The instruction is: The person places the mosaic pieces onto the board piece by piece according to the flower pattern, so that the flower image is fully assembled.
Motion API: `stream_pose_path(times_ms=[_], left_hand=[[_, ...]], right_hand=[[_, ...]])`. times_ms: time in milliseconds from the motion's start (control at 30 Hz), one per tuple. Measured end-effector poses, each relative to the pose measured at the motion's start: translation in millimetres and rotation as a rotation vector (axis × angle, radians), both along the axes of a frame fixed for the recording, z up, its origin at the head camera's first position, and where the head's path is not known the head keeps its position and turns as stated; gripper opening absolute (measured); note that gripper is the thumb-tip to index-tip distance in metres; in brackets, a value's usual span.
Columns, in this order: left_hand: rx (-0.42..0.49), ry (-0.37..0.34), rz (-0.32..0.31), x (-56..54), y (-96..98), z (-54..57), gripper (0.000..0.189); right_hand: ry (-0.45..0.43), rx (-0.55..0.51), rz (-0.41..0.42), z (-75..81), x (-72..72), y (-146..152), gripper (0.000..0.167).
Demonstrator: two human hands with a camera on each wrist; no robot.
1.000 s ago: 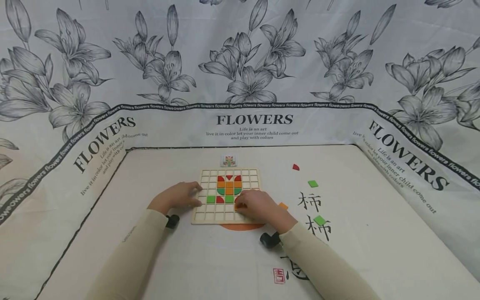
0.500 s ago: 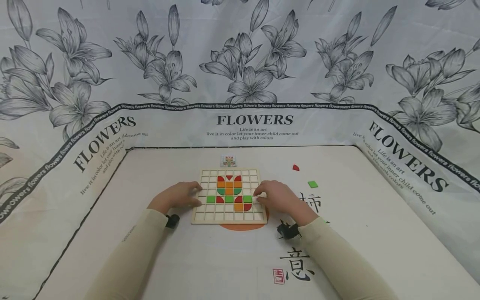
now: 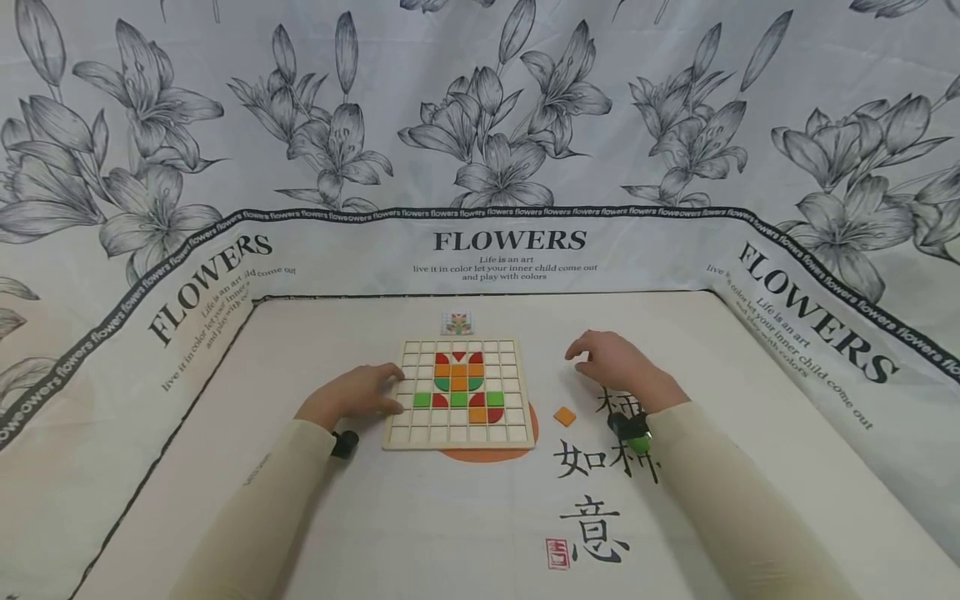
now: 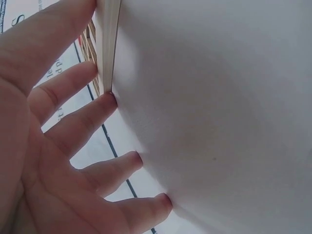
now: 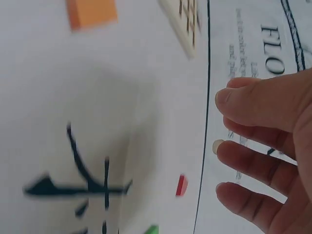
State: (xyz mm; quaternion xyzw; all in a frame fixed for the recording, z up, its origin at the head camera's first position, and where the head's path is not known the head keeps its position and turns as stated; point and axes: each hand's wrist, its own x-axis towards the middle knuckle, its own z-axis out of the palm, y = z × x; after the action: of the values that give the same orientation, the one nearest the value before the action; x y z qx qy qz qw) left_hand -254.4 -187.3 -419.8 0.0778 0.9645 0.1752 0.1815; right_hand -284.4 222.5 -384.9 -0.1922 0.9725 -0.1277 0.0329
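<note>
The wooden grid board [image 3: 517, 433] lies on the table, with coloured tiles forming a pattern in its squares. My left hand [image 3: 358, 393] rests at the board's left side; in the left wrist view its extended fingers [image 4: 80, 122] reach the board's edge [image 4: 108, 46]. To the right of the board, my right hand [image 3: 618, 362] hovers over the table with fingers loosely bent and nothing between them. Below it in the right wrist view lie a red quarter-circle tile [image 5: 181, 185] and a green tile [image 5: 152, 229], both hidden by the hand in the head view.
An orange tile [image 3: 565, 416] lies right of the board. Another green tile [image 3: 639, 444] shows partly behind the right wrist camera [image 3: 622, 425]. Behind the board is a small pattern card [image 3: 457, 322]. Flower-printed cloth [image 3: 495, 158] rises around the table.
My right hand has left the board and moved right, over the loose tiles. A green tile at the board's right side, earlier covered by that hand, now shows fully. The left hand stays put.
</note>
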Motion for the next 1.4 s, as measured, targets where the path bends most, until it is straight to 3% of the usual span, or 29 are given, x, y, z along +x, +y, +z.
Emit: stream_pose_path(times_ms=[300,533,700,800,1400], left_hand=[[-0.019,0.005,-0.001,-1.1,-1.4,-2.8,0.060],[-0.020,0.023,-0.001,-0.6,-2.7,-3.9,0.060],[-0.015,0.035,-0.007,-0.8,-3.2,-5.0,0.061],[-0.004,0.033,-0.004,-0.9,-3.2,-5.1,0.061],[0.005,0.022,0.019,0.8,-0.6,-2.4,0.061]], right_hand=[[-0.034,0.021,-0.052,-7.9,-18.1,38,0.026],[-0.094,0.022,-0.158,-16.6,-24.5,62,0.033],[-0.186,0.015,-0.247,-22.8,-25.8,76,0.042],[-0.214,0.024,-0.249,-26.9,-26.9,80,0.044],[-0.171,0.009,-0.197,-28.2,-23.3,71,0.036]])
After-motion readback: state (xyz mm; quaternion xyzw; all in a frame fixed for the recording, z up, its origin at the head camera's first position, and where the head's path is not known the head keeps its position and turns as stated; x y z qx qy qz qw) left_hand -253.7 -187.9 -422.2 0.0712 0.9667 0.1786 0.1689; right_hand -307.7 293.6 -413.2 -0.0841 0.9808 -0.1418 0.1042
